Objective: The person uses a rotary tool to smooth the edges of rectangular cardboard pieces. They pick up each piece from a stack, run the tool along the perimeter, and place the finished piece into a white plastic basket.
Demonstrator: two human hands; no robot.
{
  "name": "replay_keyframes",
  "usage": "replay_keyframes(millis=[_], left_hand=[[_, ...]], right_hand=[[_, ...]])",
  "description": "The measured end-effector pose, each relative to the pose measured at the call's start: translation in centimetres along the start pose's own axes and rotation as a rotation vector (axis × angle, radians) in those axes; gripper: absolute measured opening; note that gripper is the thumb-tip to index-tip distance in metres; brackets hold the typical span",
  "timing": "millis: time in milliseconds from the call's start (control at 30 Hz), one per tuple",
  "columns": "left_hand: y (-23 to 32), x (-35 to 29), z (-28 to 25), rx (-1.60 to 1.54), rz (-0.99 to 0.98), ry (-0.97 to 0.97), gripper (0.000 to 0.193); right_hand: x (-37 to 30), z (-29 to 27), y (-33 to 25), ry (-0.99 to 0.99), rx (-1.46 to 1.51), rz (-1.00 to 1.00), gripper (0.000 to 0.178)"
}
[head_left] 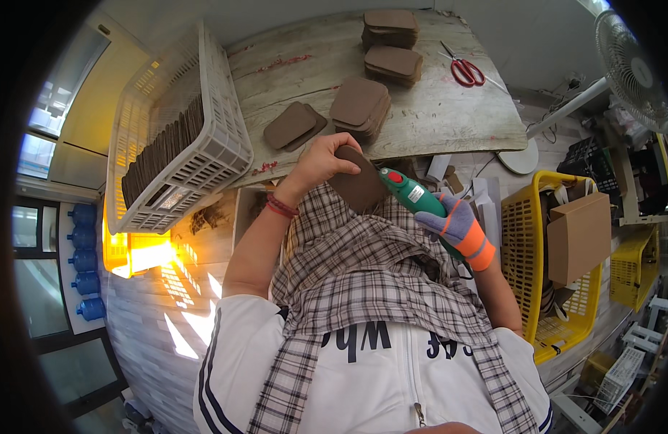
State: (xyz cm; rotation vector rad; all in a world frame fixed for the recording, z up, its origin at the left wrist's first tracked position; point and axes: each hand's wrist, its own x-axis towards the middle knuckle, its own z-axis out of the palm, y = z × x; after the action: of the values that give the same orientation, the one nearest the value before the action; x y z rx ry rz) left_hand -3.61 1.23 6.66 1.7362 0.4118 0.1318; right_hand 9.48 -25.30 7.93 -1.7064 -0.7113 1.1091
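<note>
My bare left hand (325,165), with red bands at its wrist, pinches a flat brown rounded piece (364,184) upright over my lap. A grey and orange glove covers my right hand (461,228), which is wrapped round a green handheld power tool (410,194) with a red button. The tool's head is close to the right edge of the brown piece; I cannot tell if they touch. Just beyond my left hand, a stack of like brown pieces (359,101) and a small loose pile (290,126) lie on the worn wooden table (298,72).
Two more brown stacks (392,61) and red-handled scissors (466,71) are farther back on the table. A white crate (225,123) packed with brown pieces stands at the left. At the right are a yellow basket (518,253), a cardboard box (580,239) and a fan (631,69).
</note>
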Motion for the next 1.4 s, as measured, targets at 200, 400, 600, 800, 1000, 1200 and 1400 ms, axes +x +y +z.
replay_keyframes(millis=[200,400,600,800,1000,1200,1400], left_hand=[[0.4,0.2,0.8,0.054,0.056,-0.072,0.047],[1.0,-0.5,1.1,0.148,0.072,-0.106,0.072],[-2.0,-1.5,-4.3,-0.480,0.031,0.307,0.059],[-8.9,1.8,-11.2,-0.088,-0.104,0.944,0.044],[-5.5,5.7,-3.5,0.934,0.159,0.900,0.061],[-4.8,8.4,-0.2,0.855,0.065,0.803,0.066],[-2.8,8.7,0.7,0.605,0.324,0.885,0.042]], right_hand=[[0.4,0.5,0.0,-0.010,0.055,-0.028,0.037],[1.7,1.1,-0.1,-0.059,0.076,-0.056,0.035],[2.2,1.3,1.2,0.029,0.152,-0.077,0.037],[1.9,0.6,1.8,0.083,0.191,-0.011,0.033],[2.0,0.6,3.5,0.141,0.197,-0.003,0.035],[1.8,0.7,3.6,0.160,0.166,-0.012,0.035],[1.8,0.5,4.0,0.199,0.190,-0.008,0.033]])
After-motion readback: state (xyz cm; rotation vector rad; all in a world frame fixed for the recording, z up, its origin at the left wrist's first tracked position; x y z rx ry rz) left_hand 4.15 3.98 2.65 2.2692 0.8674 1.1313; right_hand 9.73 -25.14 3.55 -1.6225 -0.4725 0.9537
